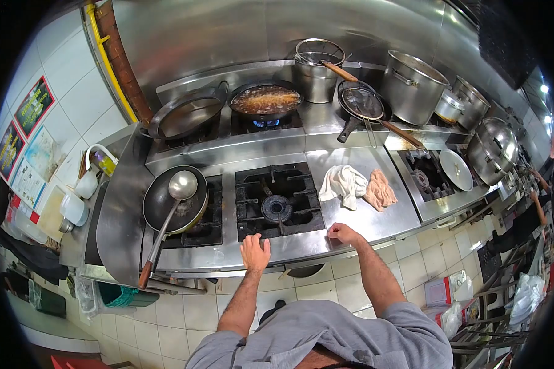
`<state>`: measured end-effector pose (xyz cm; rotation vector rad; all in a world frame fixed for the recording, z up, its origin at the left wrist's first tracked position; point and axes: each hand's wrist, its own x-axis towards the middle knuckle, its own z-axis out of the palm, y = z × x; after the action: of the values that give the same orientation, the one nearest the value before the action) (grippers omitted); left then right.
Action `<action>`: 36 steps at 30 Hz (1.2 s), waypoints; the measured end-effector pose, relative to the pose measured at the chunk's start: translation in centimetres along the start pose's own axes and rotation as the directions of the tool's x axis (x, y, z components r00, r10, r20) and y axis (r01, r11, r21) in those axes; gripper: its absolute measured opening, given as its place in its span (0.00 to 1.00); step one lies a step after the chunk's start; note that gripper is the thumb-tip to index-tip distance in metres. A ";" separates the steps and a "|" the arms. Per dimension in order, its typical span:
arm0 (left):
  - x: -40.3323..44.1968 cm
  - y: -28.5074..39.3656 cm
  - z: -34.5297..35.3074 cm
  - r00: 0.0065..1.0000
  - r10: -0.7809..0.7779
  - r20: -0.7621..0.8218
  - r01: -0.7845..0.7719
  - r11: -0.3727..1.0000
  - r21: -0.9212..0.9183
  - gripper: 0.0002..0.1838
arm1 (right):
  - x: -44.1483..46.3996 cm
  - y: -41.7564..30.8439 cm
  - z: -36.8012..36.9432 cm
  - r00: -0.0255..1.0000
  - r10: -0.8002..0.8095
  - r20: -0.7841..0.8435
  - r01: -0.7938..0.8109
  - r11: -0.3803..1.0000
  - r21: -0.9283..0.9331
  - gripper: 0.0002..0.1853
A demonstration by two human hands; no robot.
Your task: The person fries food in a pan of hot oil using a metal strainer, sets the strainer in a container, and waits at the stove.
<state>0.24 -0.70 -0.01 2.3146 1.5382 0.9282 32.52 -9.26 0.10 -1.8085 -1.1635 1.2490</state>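
Grey fabric covers the shoulders of the person [326, 326] wearing the camera, whose bare forearms reach forward to a stainless steel range [301, 242]. The left hand [254, 252] is at the range's front edge, before the middle burner [277, 209]; its fingers are loosely bent, thumb apart, with nothing in its grip. The right hand [346, 234] is at the same edge, farther right, fingers curled in; nothing shows in it, though whether it grips something small I cannot tell. Between the hands runs bare steel.

Just beyond, the middle burner's black grate carries no pan. To its left, a dark wok [159, 187] sits on another burner, a ladle [183, 184] resting in it with its wooden handle jutting over the front edge. To the right, a white cloth [343, 184] and a pinkish cloth [381, 189] lie crumpled side by side.

On the raised back row, a wide pan [191, 114] stands beside a wok of bubbling brown liquid [264, 104] over blue flame [266, 123]. Farther right are strainers [362, 103] and a tall steel pot [415, 95].
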 end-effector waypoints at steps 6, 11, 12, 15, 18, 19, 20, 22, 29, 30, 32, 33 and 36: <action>0.0 0.0 0.1 1.000 0.010 -0.011 -0.010 1.000 0.000 0.18 | -0.2 -0.2 0.0 1.000 -0.005 -0.005 0.005 1.000 0.006 0.06; 0.0 -0.2 0.3 1.000 0.020 -0.014 -0.020 1.000 0.011 0.17 | -1.2 -1.7 -0.1 0.999 0.031 -0.007 -0.031 0.999 -0.011 0.06; 0.0 -0.2 0.3 1.000 0.021 -0.015 -0.021 1.000 0.012 0.17 | -1.3 -1.9 0.0 1.000 0.030 -0.004 -0.030 1.000 -0.007 0.06; 0.0 -0.3 0.3 1.000 0.023 -0.009 -0.023 1.000 0.014 0.17 | -1.4 -1.8 0.0 1.000 -0.007 -0.008 0.007 1.000 0.010 0.06; 0.0 -0.4 0.4 1.000 0.008 0.015 -0.008 1.000 0.007 0.16 | -0.3 -0.4 -0.1 1.000 -0.003 0.004 0.004 0.999 -0.040 0.08; -0.1 -0.4 0.5 0.999 0.028 -0.017 -0.028 1.000 0.007 0.15 | -0.2 -0.2 -0.1 1.000 -0.004 0.004 0.004 0.999 -0.040 0.08; -0.1 -0.4 0.5 0.998 0.049 -0.049 -0.048 0.999 0.007 0.14 | -0.1 -0.1 -0.1 1.000 0.000 0.005 0.000 0.999 -0.034 0.08; -0.1 -0.5 0.6 0.997 0.050 -0.051 -0.050 0.999 0.007 0.14 | 0.0 0.1 -0.1 1.000 0.003 0.006 -0.003 1.000 -0.028 0.07; -0.1 -0.5 0.5 1.000 0.021 -0.001 -0.021 1.000 -0.002 0.15 | 0.0 0.1 -0.1 1.000 -0.004 0.013 0.004 1.000 -0.006 0.06; -0.1 -0.4 0.4 1.000 0.021 -0.001 -0.021 1.000 -0.002 0.15 | -0.1 0.0 -0.1 1.000 0.000 0.013 0.000 1.000 -0.011 0.06; -0.1 -0.3 0.4 1.000 0.019 -0.004 -0.019 1.000 -0.006 0.15 | 0.2 0.4 -0.1 1.000 -0.009 0.015 0.009 1.000 -0.003 0.06; -0.1 -0.3 0.3 1.000 0.018 -0.005 -0.018 1.000 -0.005 0.15 | 0.3 0.6 -0.1 1.000 -0.020 0.017 0.020 1.000 0.005 0.06; 0.0 -0.3 0.3 1.000 0.016 0.004 -0.016 1.000 -0.007 0.15 | 0.3 0.6 -0.1 1.000 -0.014 0.009 0.014 1.000 -0.011 0.06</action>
<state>0.21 -0.57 -0.39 2.3265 1.5147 0.9305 32.84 -9.21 -0.48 -1.8014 -1.1882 1.2465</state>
